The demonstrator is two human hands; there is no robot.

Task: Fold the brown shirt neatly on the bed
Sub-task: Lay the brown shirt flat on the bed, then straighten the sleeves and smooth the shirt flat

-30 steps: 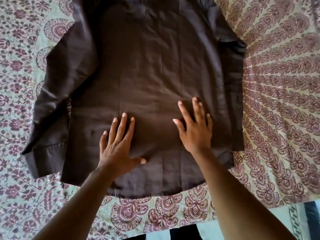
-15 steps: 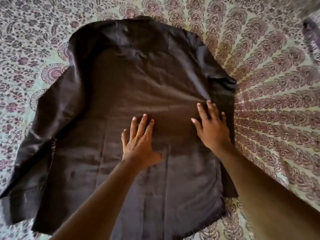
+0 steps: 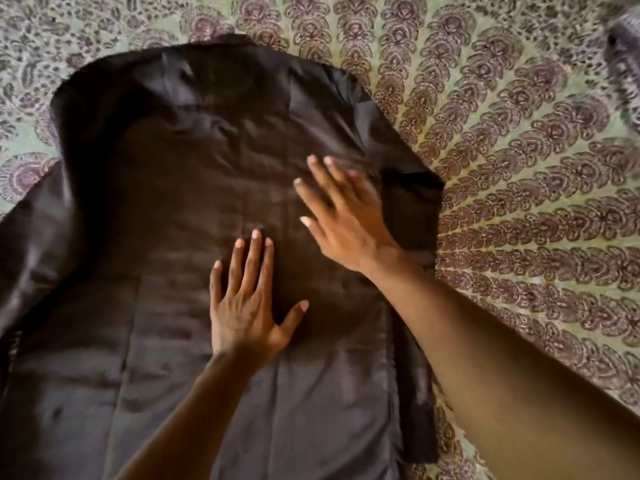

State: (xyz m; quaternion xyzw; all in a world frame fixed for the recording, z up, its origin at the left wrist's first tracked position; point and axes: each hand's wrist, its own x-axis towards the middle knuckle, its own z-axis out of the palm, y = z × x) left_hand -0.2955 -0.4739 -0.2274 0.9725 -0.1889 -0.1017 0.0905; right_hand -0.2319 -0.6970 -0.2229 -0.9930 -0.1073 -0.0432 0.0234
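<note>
two hands: left hand (image 3: pixel 247 308) and right hand (image 3: pixel 346 220) both lie flat with straight fingers, pressing the cloth and gripping nothing
shirt spot: brown shirt (image 3: pixel 166 237) is spread back-up on the bed (image 3: pixel 519 168), collar at the far end
right sleeve: looks tucked in along the right edge (image 3: pixel 412 216), so i'd say one side fold is done
left sleeve: spreads out past the frame edge (image 3: pixel 31 244), not folded yet
risk 1: pushing wrinkles toward the shoulder could bunch cloth under the right hand
risk 2: fabric looks slick, so the tucked sleeve might slide back out
risk 3: uneven side folds would leave it lopsided
</note>
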